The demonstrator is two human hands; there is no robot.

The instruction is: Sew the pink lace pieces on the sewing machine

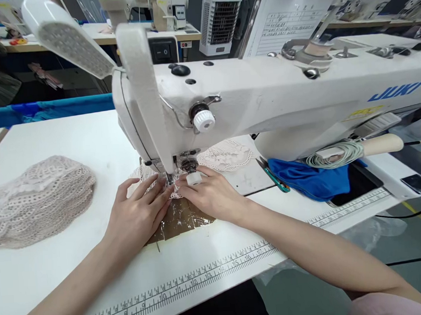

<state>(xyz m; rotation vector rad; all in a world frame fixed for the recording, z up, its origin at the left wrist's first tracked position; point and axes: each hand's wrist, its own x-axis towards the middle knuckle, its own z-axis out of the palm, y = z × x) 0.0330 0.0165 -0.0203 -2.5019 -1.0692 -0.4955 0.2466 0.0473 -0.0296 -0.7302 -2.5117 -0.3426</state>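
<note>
A white sewing machine [224, 87] stands over the table, its presser foot [169, 179] down at a piece of pale lace fabric [176, 194]. To the left of the foot, my left hand [137, 207] lies palm down with its fingers spread, fingertips pressing the lace. My right hand [214, 193] is on the other side, its fingertips together on the lace close to the needle; the machine's white knob [193, 178] partly covers them. More lace [226, 155] spreads behind, under the machine arm. Below the hands, shiny brown tape [185, 218] covers part of the work surface.
At left sits a stack of lace pieces [42, 201]. Right of the machine bed are thread snips [273, 175], blue cloth [309, 177], a coil of pale cord [333, 154] and a dark phone [358, 184]. A ruler strip [190, 287] runs along the table's front edge.
</note>
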